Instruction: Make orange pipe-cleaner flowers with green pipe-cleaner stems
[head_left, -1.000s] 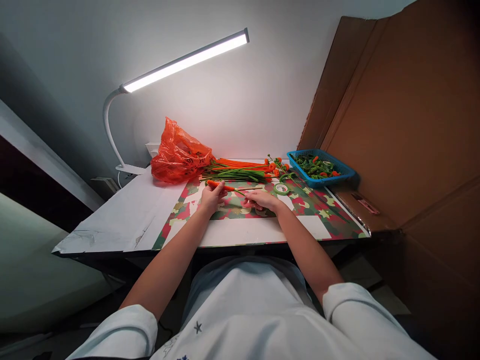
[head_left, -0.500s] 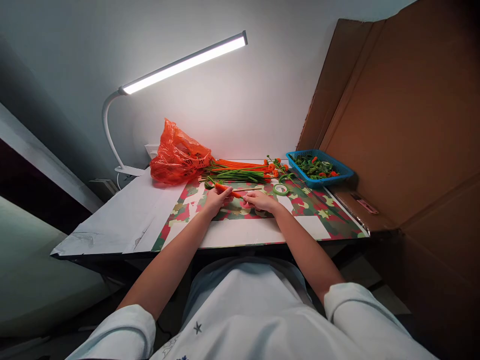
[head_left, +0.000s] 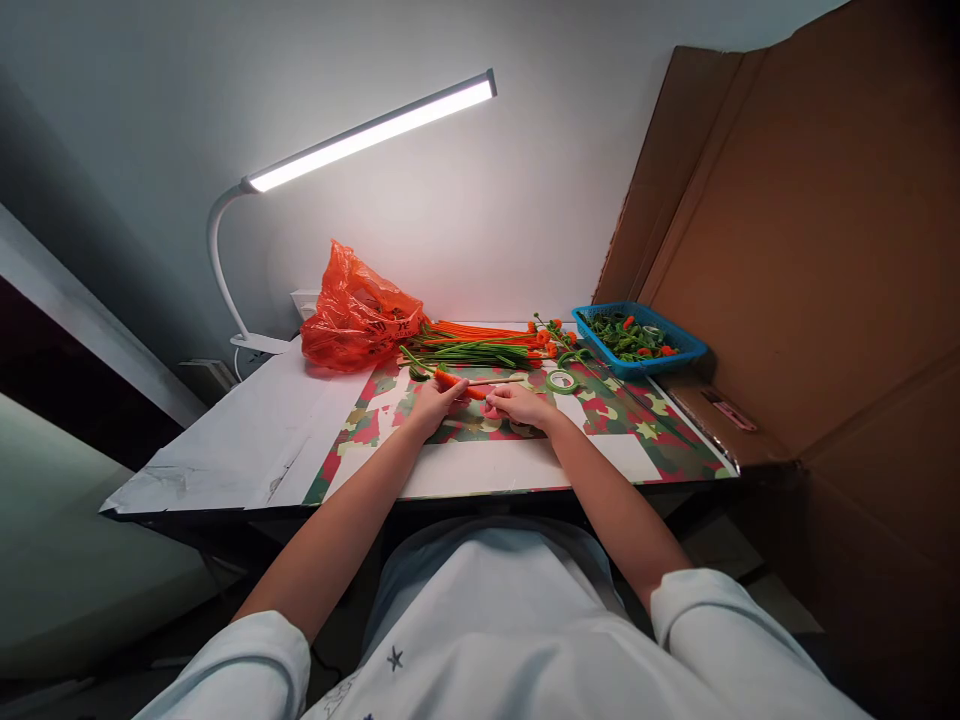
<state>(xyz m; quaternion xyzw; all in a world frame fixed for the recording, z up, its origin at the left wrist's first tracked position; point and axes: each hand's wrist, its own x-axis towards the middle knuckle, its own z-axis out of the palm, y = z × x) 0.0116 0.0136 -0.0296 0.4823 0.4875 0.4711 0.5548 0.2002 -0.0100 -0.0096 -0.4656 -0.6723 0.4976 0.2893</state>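
An orange, carrot-shaped piece [head_left: 447, 378] with a green stem at its upper left end lies between my hands, above the camouflage-patterned sheet. Around its thick part, the fingers of my left hand [head_left: 431, 406] are closed. My right hand [head_left: 522, 404] pinches the thin lower right end; its fingertips hide what exactly is there. Just behind the fingers rests a thin tan stick [head_left: 498, 380]. Beyond it lie long orange strands [head_left: 480, 329] and green stems [head_left: 476, 353] in a bundle. A green roll of tape [head_left: 561, 381] sits right of the stick.
An orange plastic bag [head_left: 352, 325] stands at the back left, near a lit desk lamp [head_left: 375, 128]. At the back right is a blue basket [head_left: 637, 367] of green and orange pieces. Small orange flowers [head_left: 546, 340] lie beside it. A cardboard sheet [head_left: 810, 250] walls the right side.
The orange piece has tilted slightly, with its green stem end shifting left and up. Both hands keep their hold in nearly the same place. The view has shifted slightly.
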